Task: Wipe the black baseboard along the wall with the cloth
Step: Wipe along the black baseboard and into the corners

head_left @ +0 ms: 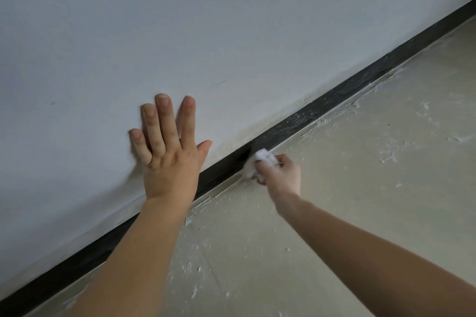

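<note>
Right hand [282, 175], cloth [262, 157] on baseboard [334, 95]

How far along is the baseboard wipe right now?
Done: the baseboard stretch at lower left looks clean black. In hand: the right hand presses the cloth against the baseboard; the left hand braces flat on the wall. Left: the stretch beyond the cloth, speckled with white dust.

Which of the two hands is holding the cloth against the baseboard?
The right hand: its fingers grip the white cloth on the black baseboard. The left hand rests flat on the wall.
</note>
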Demonstrator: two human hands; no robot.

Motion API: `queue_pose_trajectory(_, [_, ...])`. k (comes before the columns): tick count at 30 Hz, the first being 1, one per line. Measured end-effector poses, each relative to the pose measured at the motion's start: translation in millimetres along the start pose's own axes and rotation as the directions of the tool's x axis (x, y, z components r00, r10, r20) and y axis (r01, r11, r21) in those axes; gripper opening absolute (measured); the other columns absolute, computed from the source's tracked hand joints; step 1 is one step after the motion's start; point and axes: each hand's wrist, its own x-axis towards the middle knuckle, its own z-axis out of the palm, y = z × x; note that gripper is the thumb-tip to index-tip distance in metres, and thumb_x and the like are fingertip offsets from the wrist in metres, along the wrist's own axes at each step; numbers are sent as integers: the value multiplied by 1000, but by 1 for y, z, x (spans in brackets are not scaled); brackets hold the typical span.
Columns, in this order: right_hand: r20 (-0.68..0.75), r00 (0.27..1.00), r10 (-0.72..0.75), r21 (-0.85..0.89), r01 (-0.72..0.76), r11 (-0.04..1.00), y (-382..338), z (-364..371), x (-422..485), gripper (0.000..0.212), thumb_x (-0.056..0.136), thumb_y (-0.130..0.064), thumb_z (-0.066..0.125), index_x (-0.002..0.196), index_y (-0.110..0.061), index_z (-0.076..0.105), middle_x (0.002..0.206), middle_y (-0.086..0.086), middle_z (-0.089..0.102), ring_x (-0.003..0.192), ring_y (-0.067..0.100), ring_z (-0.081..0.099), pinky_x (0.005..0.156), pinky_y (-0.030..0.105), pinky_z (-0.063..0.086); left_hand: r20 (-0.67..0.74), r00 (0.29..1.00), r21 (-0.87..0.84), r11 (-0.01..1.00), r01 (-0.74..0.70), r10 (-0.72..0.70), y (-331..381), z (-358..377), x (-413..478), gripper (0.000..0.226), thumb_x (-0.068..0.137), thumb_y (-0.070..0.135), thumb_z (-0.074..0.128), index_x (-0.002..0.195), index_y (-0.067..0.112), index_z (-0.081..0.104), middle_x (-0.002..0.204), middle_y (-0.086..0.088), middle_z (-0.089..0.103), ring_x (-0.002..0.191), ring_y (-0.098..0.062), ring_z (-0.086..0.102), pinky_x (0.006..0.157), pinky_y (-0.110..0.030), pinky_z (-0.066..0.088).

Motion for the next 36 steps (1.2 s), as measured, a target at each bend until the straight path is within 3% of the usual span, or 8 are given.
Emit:
queue_pose_trajectory(5, [14, 995, -101, -28, 102, 994, -1, 18, -5, 13, 80, -10, 67, 75, -11, 55, 63, -5, 56, 55, 6, 47, 49, 17, 39, -4, 1000, -10, 1000, -1, 1, 1, -1, 0, 99, 92, 61, 46, 152, 11, -13, 149, -20, -34, 139, -33, -31, 113, -46, -18])
queue_pose_trajectory(9, [-77, 990, -122, -51, 118, 992, -15, 1, 20, 13, 79, -9, 69, 78, -13, 56, 71, -5, 62, 63, 6, 56, 60, 27, 51, 7, 1000, -21, 1000, 2, -2, 1, 0, 0, 99, 91, 61, 48, 152, 12, -13, 149, -19, -35, 139, -33, -33, 112, -46, -19])
queue_pose_trajectory(15, [-239, 967, -88, -5, 90, 996, -29, -22, 41, 11, 80, -6, 64, 82, -10, 53, 67, -2, 57, 59, 13, 55, 57, 31, 54, 0, 1000, -8, 1000, -4, 4, 1, 0, 0, 100, 90, 62, 48, 153, 11, -11, 150, -20, -34, 139, -33, -31, 112, -46, -19])
queue_pose_trajectory(18, [-87, 988, -127, -46, 123, 991, -17, -19, 12, 11, 81, -5, 66, 82, -9, 56, 67, -2, 58, 58, 12, 54, 53, 23, 53, 8, 1000, -26, 1000, -2, 2, 0, 0, 1, 99, 91, 60, 49, 152, 12, -13, 149, -19, -36, 138, -32, -33, 111, -46, -20])
queue_pose_trajectory(21, [82, 973, -216, -114, 225, 968, -4, -5, -16, 18, 79, -9, 69, 73, -13, 53, 61, -5, 54, 51, 2, 46, 45, 15, 40, 34, 999, -60, 998, 10, -8, 1, -3, 1, 97, 92, 58, 47, 152, 13, -15, 148, -17, -39, 137, -31, -36, 110, -45, -23])
queue_pose_trajectory(27, [137, 935, -328, -155, 348, 925, -22, 3, -7, 21, 82, -15, 71, 74, -9, 53, 60, -11, 52, 49, 0, 44, 44, 11, 35, 38, 999, -52, 999, 11, -9, 1, -3, 0, 97, 91, 57, 48, 152, 13, -13, 148, -17, -38, 137, -30, -36, 111, -44, -22])
queue_pose_trajectory(32, [63, 929, -365, -274, 368, 889, -34, -20, 21, 19, 80, -16, 72, 82, -3, 58, 67, -1, 56, 58, 9, 45, 52, 22, 39, 30, 1000, -56, 998, 6, -4, 1, -3, -1, 99, 90, 57, 51, 153, 13, -12, 149, -17, -37, 138, -31, -35, 111, -44, -21])
queue_pose_trajectory(36, [-99, 941, -325, -287, 286, 914, -42, -31, 36, 15, 83, -10, 66, 76, -11, 53, 63, -5, 51, 54, 6, 41, 43, 10, 33, 29, 999, -59, 998, 17, -15, 1, -4, 0, 101, 89, 56, 53, 152, 13, -12, 148, -17, -38, 138, -30, -35, 111, -44, -22])
